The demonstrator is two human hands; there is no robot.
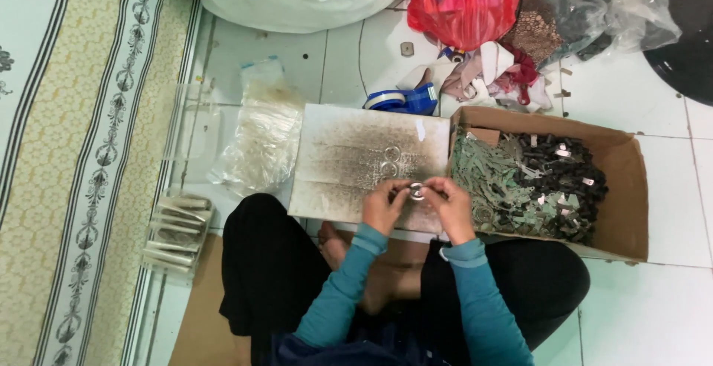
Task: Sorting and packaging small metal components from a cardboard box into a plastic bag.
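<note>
Pinching one ring (417, 190): left hand (384, 206), right hand (450, 204) grips; two rings (390, 160) on board (342, 158).

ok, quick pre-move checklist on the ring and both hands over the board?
1. Small metal ring pinched between left hand and right hand: ok.
2. Ring fully seated in the fingers: cannot tell, too small.
3. Hands over the stained work board: ok.
4. Two loose rings lying on the board ahead of the hands, apart from them: ok.
5. Cardboard box of small parts beside the right hand, open: ok.
6. Blue tape dispenser beyond the board, away from both hands: ok.
</note>
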